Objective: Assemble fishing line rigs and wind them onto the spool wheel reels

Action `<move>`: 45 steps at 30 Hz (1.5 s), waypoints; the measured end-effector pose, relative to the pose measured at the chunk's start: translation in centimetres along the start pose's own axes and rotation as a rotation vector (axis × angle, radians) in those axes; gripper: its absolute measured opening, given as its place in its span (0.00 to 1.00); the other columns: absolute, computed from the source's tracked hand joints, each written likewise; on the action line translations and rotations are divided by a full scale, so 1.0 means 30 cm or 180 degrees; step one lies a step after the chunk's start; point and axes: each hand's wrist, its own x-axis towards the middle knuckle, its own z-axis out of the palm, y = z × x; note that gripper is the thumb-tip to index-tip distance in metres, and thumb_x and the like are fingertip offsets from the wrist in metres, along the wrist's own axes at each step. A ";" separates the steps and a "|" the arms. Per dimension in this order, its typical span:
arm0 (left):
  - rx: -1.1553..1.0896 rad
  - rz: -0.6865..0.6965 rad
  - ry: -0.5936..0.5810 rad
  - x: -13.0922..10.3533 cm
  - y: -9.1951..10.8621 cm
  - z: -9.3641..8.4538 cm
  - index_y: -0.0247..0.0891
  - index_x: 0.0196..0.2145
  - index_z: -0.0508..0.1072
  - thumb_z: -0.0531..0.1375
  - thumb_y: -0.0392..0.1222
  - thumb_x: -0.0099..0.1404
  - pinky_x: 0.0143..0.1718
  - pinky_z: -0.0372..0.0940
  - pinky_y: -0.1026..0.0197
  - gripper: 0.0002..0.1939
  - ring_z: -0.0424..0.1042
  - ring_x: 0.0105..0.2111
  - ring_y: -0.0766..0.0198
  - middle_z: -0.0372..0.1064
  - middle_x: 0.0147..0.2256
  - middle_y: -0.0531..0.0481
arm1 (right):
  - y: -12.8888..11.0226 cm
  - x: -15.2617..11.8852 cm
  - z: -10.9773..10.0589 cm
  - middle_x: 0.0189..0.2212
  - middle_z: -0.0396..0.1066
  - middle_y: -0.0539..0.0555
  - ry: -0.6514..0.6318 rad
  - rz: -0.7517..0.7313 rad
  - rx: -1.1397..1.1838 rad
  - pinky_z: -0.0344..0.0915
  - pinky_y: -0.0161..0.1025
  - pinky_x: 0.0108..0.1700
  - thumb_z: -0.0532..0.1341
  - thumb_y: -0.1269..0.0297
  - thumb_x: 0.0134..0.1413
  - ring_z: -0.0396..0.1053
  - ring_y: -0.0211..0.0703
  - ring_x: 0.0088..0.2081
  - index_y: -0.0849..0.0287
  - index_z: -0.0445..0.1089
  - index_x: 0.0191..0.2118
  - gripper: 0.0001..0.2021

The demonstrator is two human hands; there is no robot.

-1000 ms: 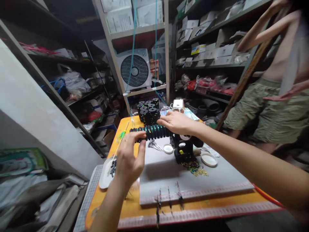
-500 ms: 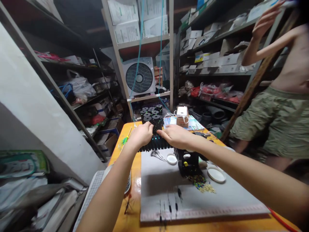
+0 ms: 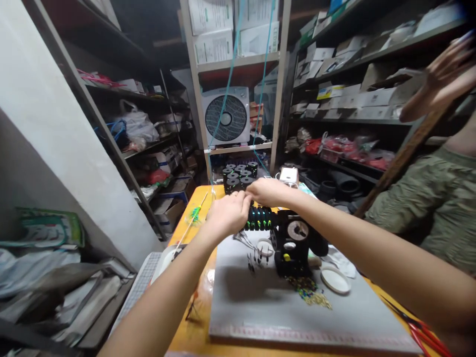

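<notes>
In the head view my left hand (image 3: 229, 213) and my right hand (image 3: 267, 192) meet over the left part of a black ribbed roller (image 3: 260, 218). Green bits show in the roller's grooves. The fingers of both hands are drawn together with the tips touching or nearly so; anything pinched between them is too small to see. The roller joins a black machine (image 3: 293, 262) with a round dial and a yellow knob, standing on a grey board (image 3: 253, 302). Below the roller hang several thin lines with small dark pieces (image 3: 256, 259).
Behind my hands stands a block of black spools (image 3: 238, 174). Small coloured beads (image 3: 303, 287), brass-coloured pieces (image 3: 319, 300) and a white lid (image 3: 335, 280) lie on the board. Red-handled pliers (image 3: 420, 329) are at right. A person in green shorts (image 3: 412, 208) stands at right.
My hands have come together, the left moving right along the roller. The hanging dark pieces have risen towards the roller. The view has shifted right to left, and the pliers now show.
</notes>
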 end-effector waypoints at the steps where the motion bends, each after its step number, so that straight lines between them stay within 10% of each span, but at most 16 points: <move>1: -0.0034 -0.0007 -0.0050 0.015 -0.006 0.001 0.38 0.50 0.71 0.41 0.49 0.75 0.47 0.65 0.49 0.23 0.73 0.47 0.52 0.74 0.49 0.41 | -0.004 -0.018 -0.008 0.45 0.73 0.56 0.0180 0.0027 -0.0046 0.70 0.48 0.47 0.57 0.55 0.65 0.72 0.44 0.44 0.60 0.70 0.47 0.14; 11: -0.0110 -0.0190 -0.0402 0.131 -0.031 -0.022 0.34 0.45 0.73 0.57 0.49 0.70 0.45 0.70 0.49 0.15 0.74 0.42 0.58 0.73 0.44 0.45 | -0.114 -0.217 0.047 0.39 0.76 0.65 0.0683 -0.0152 -0.0130 0.62 0.47 0.47 0.42 0.57 0.70 0.73 0.55 0.43 0.64 0.72 0.42 0.24; 18: -0.0005 -0.0094 0.0545 0.054 -0.007 -0.057 0.39 0.49 0.69 0.42 0.42 0.75 0.50 0.64 0.52 0.18 0.71 0.50 0.55 0.72 0.49 0.44 | -0.059 -0.102 0.065 0.40 0.74 0.55 -0.0036 -0.0058 0.0126 0.71 0.46 0.44 0.54 0.55 0.68 0.73 0.43 0.39 0.62 0.70 0.47 0.16; 26: 0.0009 0.0212 0.0450 -0.013 0.007 0.019 0.39 0.47 0.69 0.41 0.46 0.75 0.46 0.66 0.53 0.19 0.71 0.47 0.53 0.71 0.48 0.43 | 0.015 0.027 0.039 0.48 0.71 0.56 -0.0726 -0.0095 0.0358 0.72 0.46 0.46 0.59 0.58 0.64 0.72 0.44 0.44 0.60 0.69 0.50 0.14; 34: -0.0111 0.0157 -0.0098 0.145 -0.044 0.020 0.35 0.49 0.71 0.53 0.48 0.72 0.50 0.67 0.46 0.16 0.72 0.48 0.55 0.71 0.48 0.43 | 0.000 -0.034 0.028 0.42 0.74 0.56 0.0327 0.0213 -0.0120 0.71 0.48 0.46 0.58 0.57 0.65 0.73 0.44 0.42 0.61 0.71 0.45 0.13; 45: -0.0255 -0.0083 -0.1145 0.254 -0.066 0.030 0.36 0.51 0.70 0.58 0.46 0.69 0.47 0.70 0.47 0.17 0.72 0.47 0.55 0.70 0.51 0.43 | -0.041 -0.280 0.052 0.40 0.74 0.58 0.1536 -0.0886 0.0126 0.68 0.41 0.45 0.58 0.67 0.63 0.71 0.46 0.42 0.62 0.73 0.43 0.08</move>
